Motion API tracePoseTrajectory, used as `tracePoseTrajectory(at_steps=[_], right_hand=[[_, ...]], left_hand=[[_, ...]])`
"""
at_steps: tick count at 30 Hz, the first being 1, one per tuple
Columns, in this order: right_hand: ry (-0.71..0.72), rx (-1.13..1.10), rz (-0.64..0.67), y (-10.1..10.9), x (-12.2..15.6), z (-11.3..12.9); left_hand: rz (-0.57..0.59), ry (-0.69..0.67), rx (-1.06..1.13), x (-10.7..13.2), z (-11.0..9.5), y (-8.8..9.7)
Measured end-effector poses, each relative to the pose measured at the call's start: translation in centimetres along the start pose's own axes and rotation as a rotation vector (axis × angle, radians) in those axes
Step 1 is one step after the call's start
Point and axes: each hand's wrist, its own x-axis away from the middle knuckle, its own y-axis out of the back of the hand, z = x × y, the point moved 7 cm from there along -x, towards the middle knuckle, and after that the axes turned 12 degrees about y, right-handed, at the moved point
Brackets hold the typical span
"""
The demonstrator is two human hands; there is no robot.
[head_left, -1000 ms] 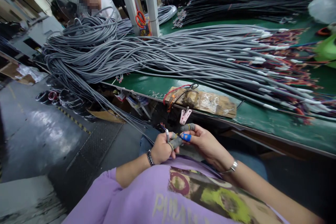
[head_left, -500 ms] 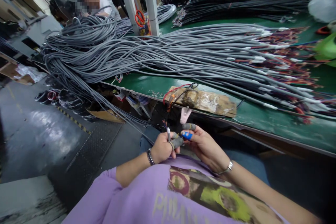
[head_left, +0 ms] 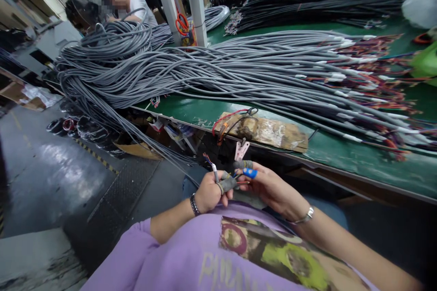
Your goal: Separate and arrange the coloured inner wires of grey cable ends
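My left hand (head_left: 212,191) is closed around a grey cable (head_left: 215,175), with grey covers on its finger and thumb. A white band and several thin coloured wire ends (head_left: 207,160) stick up from that fist. Just to the right, my right hand (head_left: 261,182) pinches thin coloured wires (head_left: 239,174) that come out of the left hand's grip. It wears a blue cover on the thumb and a grey one on the index finger. Beyond the right fingertips, a pale pink clip (head_left: 241,150) hangs at the bench edge.
A large bundle of grey cables (head_left: 177,70) lies along the green bench (head_left: 184,111). A taped wooden board (head_left: 283,134) with red and black leads sits at its front edge. Behind are black cables (head_left: 307,4), orange-handled scissors (head_left: 182,23) on a post, and another person (head_left: 141,7).
My right hand has shifted slightly right, away from the left, and the coloured wires between them show more. The cable end in my left hand has tipped left.
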Motion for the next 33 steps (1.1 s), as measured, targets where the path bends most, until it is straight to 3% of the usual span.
tracePoseTrajectory(at_steps=[6, 20, 24, 29, 33], right_hand=[[0.048, 0.174, -0.004, -0.5, 0.0, 0.1], [0.032, 0.138, -0.007, -0.8, -0.2, -0.8], [0.021, 0.087, -0.082, -0.6, -0.6, -1.6], [0.041, -0.099, -0.267, 1.5, -1.0, -1.2], [-0.011, -0.163, -0.148, 1.4, -0.7, -0.7]], left_hand=[[0.015, 0.0, -0.012, 0.0, 0.0, -0.2], [0.01, -0.007, -0.015, -0.3, 0.3, -0.1], [0.04, 0.0, -0.063, -0.1, 0.4, -0.4], [0.133, 0.005, -0.128, 0.4, 0.0, -1.3], [0.052, 0.005, -0.007, 0.1, -0.2, -0.4]])
